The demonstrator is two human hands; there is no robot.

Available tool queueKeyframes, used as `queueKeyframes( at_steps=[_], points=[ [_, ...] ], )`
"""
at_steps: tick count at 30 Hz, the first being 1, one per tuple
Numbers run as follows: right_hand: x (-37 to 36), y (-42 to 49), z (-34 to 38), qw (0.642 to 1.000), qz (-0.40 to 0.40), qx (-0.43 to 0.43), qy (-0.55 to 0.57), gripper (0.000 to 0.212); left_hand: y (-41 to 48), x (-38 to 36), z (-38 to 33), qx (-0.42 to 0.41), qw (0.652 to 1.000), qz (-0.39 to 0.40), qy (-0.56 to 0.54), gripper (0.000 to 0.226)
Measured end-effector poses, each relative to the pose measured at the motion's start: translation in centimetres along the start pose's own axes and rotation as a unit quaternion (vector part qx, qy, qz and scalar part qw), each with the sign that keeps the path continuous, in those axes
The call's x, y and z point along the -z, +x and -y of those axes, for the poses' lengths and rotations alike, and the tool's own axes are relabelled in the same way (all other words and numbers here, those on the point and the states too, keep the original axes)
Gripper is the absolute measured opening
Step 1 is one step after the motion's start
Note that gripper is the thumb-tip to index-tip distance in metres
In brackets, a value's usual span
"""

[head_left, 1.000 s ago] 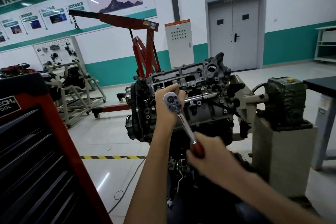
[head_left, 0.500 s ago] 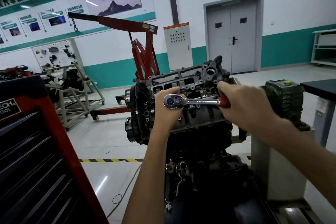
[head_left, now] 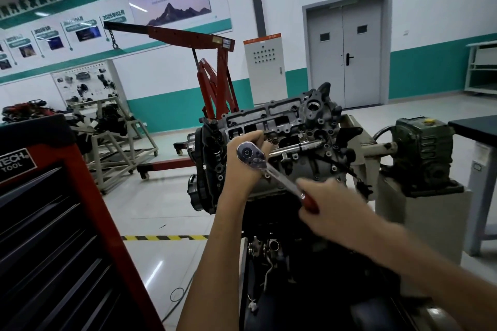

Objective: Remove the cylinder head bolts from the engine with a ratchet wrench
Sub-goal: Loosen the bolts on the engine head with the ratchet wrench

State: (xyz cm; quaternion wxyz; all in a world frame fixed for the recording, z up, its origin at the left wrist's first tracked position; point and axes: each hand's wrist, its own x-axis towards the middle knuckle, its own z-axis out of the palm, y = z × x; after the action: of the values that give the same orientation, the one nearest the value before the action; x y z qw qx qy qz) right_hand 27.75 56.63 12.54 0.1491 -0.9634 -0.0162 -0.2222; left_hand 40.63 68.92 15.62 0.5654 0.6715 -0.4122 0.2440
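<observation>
Ratchet [head_left: 278, 177] looked stiff, best levered from handle end; right hand [head_left: 332, 205] gripped it there, left hand [head_left: 242, 166] curled behind head, steadying it on engine [head_left: 312, 140].

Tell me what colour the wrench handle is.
Red: the handle shows in the head view, gripped by the right hand.
</observation>
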Motion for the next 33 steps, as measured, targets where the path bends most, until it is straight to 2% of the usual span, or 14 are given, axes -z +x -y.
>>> queueKeyframes(
  at_steps=[3,5,8,10,12,14,16,19,23,25,28,30,31,33],
  points=[
    [3.7,1.8,-1.4,0.982,-0.142,0.051,-0.112,0.014,0.2,0.0,-0.2,0.002,1.0,-0.004,-0.006,0.051],
    [3.9,2.0,-1.3,0.977,-0.173,0.037,-0.12,0.012,0.1,-0.2,-0.1,0.003,1.0,-0.01,-0.004,0.051],
    [0.2,0.1,-0.3,0.99,-0.129,-0.012,-0.049,0.009,-0.1,-0.3,0.4,0.007,1.0,-0.023,-0.019,0.052],
    [-2.8,-1.2,1.7,0.995,-0.044,-0.051,0.078,0.014,-0.2,-0.5,0.4,0.004,1.0,-0.028,-0.013,0.052],
    [-4.9,-2.1,4.0,0.969,0.029,-0.071,0.236,0.019,-0.3,-0.8,0.2,0.0,0.999,-0.028,-0.025,0.05],
    [-5.8,-2.3,4.8,0.951,0.038,-0.061,0.302,0.024,-0.3,-0.8,0.2,0.001,0.999,-0.03,-0.036,0.052],
    [-4.4,-1.9,3.8,0.971,0.047,-0.039,0.231,0.02,-0.1,-0.4,0.4,0.011,0.999,-0.032,-0.02,0.057],
    [0.1,-0.2,0.0,0.999,0.036,0.018,-0.018,0.018,0.0,0.6,0.7,0.014,1.0,0.0,0.003,0.053],
    [6.3,3.2,-2.9,0.976,-0.123,0.093,-0.156,0.016,0.0,0.5,0.0,-0.028,0.999,0.033,0.017,0.047],
    [6.5,3.5,-3.1,0.971,-0.141,0.079,-0.179,0.016,0.1,0.0,-0.4,-0.03,0.999,0.017,0.025,0.044],
    [2.6,1.4,-2.4,0.989,-0.105,0.031,-0.099,0.016,-0.2,-0.3,-0.2,0.003,0.999,-0.036,-0.013,0.044],
    [-1.1,-0.1,-0.4,0.999,-0.042,-0.02,0.015,0.02,-0.4,-0.6,0.0,0.008,0.998,-0.054,-0.029,0.046],
    [-2.9,-0.6,1.0,0.994,-0.007,-0.043,0.101,0.02,-0.3,-0.9,-0.1,0.013,0.998,-0.057,-0.028,0.046],
    [-5.8,-1.2,3.9,0.957,0.028,-0.069,0.28,0.015,-0.1,-1.5,-0.2,0.02,0.998,-0.063,-0.008,0.05]
  ],
)
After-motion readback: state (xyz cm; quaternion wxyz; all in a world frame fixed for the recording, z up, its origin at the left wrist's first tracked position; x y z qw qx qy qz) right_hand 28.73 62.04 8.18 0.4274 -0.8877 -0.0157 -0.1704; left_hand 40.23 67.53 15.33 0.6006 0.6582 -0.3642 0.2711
